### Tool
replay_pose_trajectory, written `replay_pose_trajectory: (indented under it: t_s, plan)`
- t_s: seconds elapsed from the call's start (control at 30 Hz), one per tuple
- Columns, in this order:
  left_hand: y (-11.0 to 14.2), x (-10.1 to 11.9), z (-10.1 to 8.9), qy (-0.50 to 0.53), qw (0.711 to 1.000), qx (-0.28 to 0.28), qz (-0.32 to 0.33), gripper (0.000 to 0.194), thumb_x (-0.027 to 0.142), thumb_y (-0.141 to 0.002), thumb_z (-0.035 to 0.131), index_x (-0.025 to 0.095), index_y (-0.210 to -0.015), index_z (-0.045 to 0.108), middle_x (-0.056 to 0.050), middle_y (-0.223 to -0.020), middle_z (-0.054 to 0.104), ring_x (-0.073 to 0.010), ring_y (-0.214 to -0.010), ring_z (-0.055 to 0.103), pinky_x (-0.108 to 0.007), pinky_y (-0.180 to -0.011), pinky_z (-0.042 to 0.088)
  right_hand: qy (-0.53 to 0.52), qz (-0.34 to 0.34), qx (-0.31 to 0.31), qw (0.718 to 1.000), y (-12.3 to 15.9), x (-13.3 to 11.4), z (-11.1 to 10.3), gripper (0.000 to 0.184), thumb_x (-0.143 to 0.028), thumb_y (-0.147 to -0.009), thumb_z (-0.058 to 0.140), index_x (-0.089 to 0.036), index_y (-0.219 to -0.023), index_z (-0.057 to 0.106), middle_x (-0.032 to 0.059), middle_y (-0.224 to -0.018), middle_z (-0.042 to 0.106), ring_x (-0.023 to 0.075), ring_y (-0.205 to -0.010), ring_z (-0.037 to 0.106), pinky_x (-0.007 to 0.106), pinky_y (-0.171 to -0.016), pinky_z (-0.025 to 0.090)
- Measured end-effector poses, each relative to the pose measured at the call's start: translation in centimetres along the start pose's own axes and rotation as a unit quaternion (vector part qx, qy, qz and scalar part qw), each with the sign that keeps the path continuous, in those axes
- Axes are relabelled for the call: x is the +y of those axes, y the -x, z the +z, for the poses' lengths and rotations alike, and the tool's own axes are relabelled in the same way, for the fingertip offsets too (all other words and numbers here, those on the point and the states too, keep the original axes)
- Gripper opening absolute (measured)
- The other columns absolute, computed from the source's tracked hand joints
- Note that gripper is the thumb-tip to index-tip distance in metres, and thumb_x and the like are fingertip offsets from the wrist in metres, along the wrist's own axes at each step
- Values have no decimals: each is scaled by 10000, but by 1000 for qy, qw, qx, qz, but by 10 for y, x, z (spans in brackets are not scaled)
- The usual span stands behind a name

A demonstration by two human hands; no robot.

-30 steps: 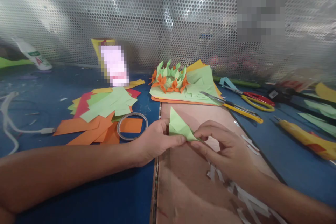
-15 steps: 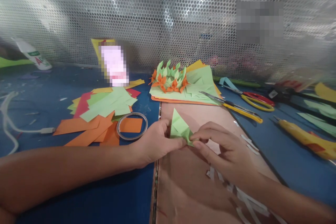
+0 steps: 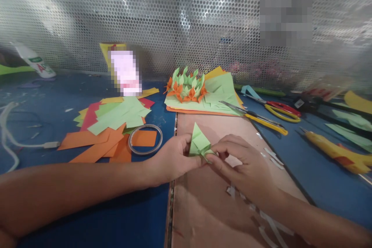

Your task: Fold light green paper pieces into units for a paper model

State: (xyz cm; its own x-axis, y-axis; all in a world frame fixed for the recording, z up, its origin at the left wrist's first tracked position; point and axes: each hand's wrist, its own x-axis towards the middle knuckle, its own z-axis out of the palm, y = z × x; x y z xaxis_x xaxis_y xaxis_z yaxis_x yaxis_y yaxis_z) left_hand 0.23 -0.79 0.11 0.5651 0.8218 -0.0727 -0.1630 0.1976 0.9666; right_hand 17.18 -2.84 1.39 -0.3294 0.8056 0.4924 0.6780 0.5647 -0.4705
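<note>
A light green piece of folded paper (image 3: 199, 140) is held between both hands above the brown board (image 3: 203, 209), its pointed tip upward. My left hand (image 3: 174, 157) is closed on its left side and lower edge, thumb along the bottom. With thumb and fingers, my right hand (image 3: 236, 159) pinches the lower right corner, where a small flap is bent. Behind the hands, a ring of green and orange folded paper flowers (image 3: 187, 85) rests on a stack of green, yellow and orange sheets (image 3: 223, 91).
Loose coloured papers (image 3: 119, 116) and a tape roll (image 3: 145, 139) lie left, near a white cable (image 3: 52, 145) and glue bottle (image 3: 35, 60). A cutter knife (image 3: 255, 118), scissors (image 3: 279, 110) and yellow glue gun (image 3: 334, 149) lie right. A perforated metal panel (image 3: 157, 15) stands behind.
The green paper has turned slightly, and its lower right flap now lies more folded over. My right hand has shifted a little left along the bottom edge.
</note>
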Motion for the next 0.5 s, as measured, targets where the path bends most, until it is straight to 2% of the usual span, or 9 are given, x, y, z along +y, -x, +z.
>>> replay_pose_trajectory:
  t_s: [0.3,0.4,0.5]
  plan:
    - [2,7,1,29,999,-3,-32,174,159,-677,697,133,-823,606,11,-778,632,-86,-743,557,-204,-745,423,8,4,5,1000,-1,5,1,152,-231,-784,589,-203,-635,582,-12,-566,567,142,-583,526,266,-574,400]
    - [1,4,0,62,997,1,-44,179,246,-723,663,136,-859,624,-21,-847,647,-125,-820,580,-268,-818,436,14,2,5,1000,-1,4,2,141,-219,-778,587,-201,-638,581,-21,-539,536,136,-560,512,262,-558,391]
    - [0,0,0,67,996,22,-54,254,366,-750,620,129,-840,626,-43,-852,645,-161,-838,589,-312,-817,454,18,2,-2,1000,-1,3,2,144,-214,-781,575,-203,-638,579,-27,-528,518,129,-540,500,260,-551,388]
